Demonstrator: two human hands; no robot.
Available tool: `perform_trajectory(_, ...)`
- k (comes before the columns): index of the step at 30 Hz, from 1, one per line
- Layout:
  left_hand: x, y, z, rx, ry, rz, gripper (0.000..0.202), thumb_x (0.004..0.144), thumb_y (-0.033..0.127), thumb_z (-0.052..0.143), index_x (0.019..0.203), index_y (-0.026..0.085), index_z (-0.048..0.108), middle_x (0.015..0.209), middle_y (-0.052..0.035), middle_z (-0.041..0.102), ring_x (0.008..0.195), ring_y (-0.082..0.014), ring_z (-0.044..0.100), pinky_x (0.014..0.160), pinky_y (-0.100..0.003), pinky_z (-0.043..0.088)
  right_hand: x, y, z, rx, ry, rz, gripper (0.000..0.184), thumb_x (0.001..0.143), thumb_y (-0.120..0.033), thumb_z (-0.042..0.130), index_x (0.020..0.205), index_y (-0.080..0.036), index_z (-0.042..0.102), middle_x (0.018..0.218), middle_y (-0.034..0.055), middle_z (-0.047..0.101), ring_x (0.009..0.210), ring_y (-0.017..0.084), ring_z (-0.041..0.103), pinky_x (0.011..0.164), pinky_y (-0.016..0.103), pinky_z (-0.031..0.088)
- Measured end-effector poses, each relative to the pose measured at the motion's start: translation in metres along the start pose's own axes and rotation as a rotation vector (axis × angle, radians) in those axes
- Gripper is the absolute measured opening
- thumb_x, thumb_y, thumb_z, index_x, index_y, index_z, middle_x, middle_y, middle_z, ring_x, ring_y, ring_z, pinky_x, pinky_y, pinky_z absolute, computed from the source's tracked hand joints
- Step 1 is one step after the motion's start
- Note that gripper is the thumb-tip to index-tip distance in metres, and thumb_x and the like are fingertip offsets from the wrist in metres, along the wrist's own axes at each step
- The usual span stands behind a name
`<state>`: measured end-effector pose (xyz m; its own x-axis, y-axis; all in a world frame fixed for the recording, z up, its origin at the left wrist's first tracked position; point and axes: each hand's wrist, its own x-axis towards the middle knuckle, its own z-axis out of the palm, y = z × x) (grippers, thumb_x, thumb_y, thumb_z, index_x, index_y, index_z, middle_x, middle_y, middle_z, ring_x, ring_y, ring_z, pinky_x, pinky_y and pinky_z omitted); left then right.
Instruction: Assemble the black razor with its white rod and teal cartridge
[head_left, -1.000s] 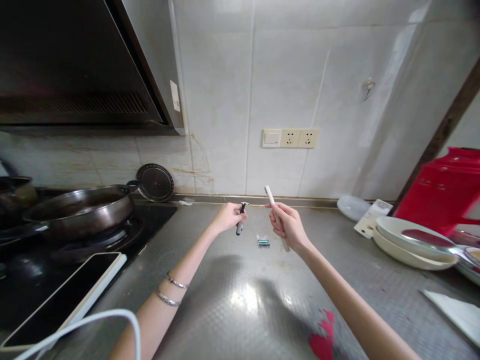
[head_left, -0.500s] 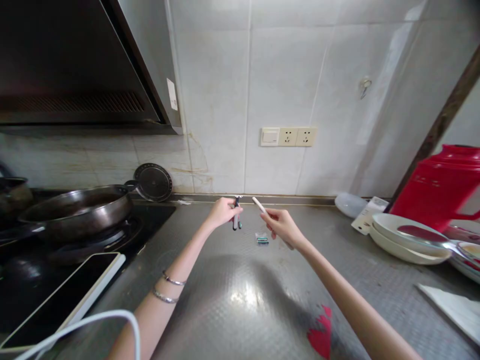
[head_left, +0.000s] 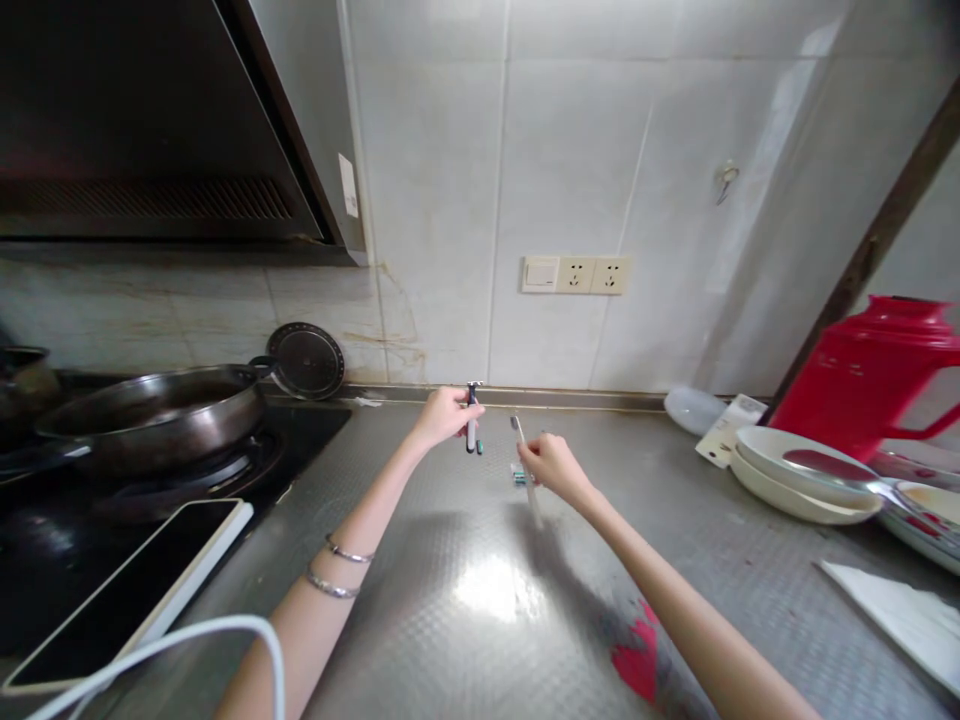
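My left hand [head_left: 442,414] is closed around a razor [head_left: 471,432], upright with its T-shaped head at the top and a grey-and-black handle. Just right of the razor's lower end shows a small dark green piece [head_left: 480,447], too small to name. In my right hand [head_left: 553,464], closed and slightly to the right, is a slim pale toothbrush [head_left: 529,487]. Its dark-bristled head points up and the handle slants down toward me. Partly behind the toothbrush, on the counter, lies a small clear packet [head_left: 518,477] with green and dark strips.
A steel counter [head_left: 420,600] carries a red heart mark [head_left: 637,662]. On the left are a pan [head_left: 165,425] on the stove and a phone [head_left: 127,590] with a white cable [head_left: 217,627]. Plates [head_left: 802,490], a red thermos [head_left: 862,370] and white paper [head_left: 900,615] stand right.
My right hand has turned and lowered, so the toothbrush has swung from slanting up-left to nearly upright, its bristles now visible. My left hand and the razor stay almost in place.
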<state>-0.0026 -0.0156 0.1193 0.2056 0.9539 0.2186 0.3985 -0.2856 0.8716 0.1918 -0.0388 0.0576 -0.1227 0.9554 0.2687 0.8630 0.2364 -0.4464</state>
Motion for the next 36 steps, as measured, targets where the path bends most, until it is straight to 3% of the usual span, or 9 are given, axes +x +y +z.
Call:
perform_trajectory(8,0.001,-0.002,-0.003,-0.009,-0.003,0.025,0.015,0.073,0.026,0.061,0.075,0.011,0.058,0.062,-0.0057,0.066,0.048,-0.012,0.06,0.043,-0.019,0.045,0.006,-0.016,0.037,-0.202,-0.178,0.01,0.03,0.078,-0.023,0.043,0.075,-0.01,0.069,0.083,0.0203,0.069,0.075,0.024,0.066,0.058,0.025,0.041)
perform_trajectory(13,0.003,-0.006,0.0,0.02,-0.001,0.019,0.017,0.072,0.028,0.062,0.075,0.011,0.06,0.062,-0.006,0.067,0.049,-0.0128,0.061,0.043,-0.019,0.046,0.009,-0.021,0.055,-0.265,-0.287,0.034,0.03,0.075,-0.016,0.045,0.092,-0.012,0.069,0.094,0.0201,0.068,0.085,0.026,0.066,0.066,0.029,0.046)
perform_trajectory(19,0.005,-0.009,0.002,0.051,-0.011,0.046,0.016,0.074,0.027,0.06,0.074,0.011,0.06,0.06,-0.0059,0.067,0.047,-0.0126,0.06,0.042,-0.019,0.044,0.01,-0.023,0.061,-0.306,-0.299,0.055,0.031,0.077,-0.017,0.044,0.098,-0.012,0.067,0.097,0.0192,0.067,0.091,0.028,0.064,0.071,0.032,0.048)
perform_trajectory(26,0.004,-0.009,0.003,0.06,-0.009,0.036,0.016,0.072,0.028,0.062,0.074,0.012,0.06,0.06,-0.0056,0.067,0.048,-0.0127,0.06,0.042,-0.019,0.045,0.012,-0.014,0.049,-0.298,-0.239,0.035,0.038,0.083,-0.036,0.04,0.091,-0.011,0.069,0.092,0.0206,0.068,0.086,0.029,0.065,0.067,0.031,0.046)
perform_trajectory(31,0.005,-0.009,0.007,0.051,-0.05,0.012,0.012,0.073,0.023,0.06,0.071,0.011,0.059,0.057,-0.0048,0.065,0.046,-0.012,0.059,0.042,-0.019,0.044,0.019,0.021,0.02,-0.287,-0.186,0.023,0.034,0.082,-0.028,0.04,0.084,-0.013,0.07,0.086,0.0177,0.068,0.083,0.025,0.064,0.065,0.027,0.042)
perform_trajectory(36,0.006,-0.015,0.016,0.046,-0.104,-0.012,0.01,0.074,0.021,0.057,0.073,0.012,0.058,0.058,-0.0043,0.065,0.048,-0.0126,0.06,0.042,-0.019,0.043,0.02,0.058,0.002,-0.231,-0.198,-0.061,0.028,0.08,-0.026,0.044,0.091,-0.019,0.069,0.09,0.0089,0.068,0.083,0.018,0.062,0.068,0.022,0.039)
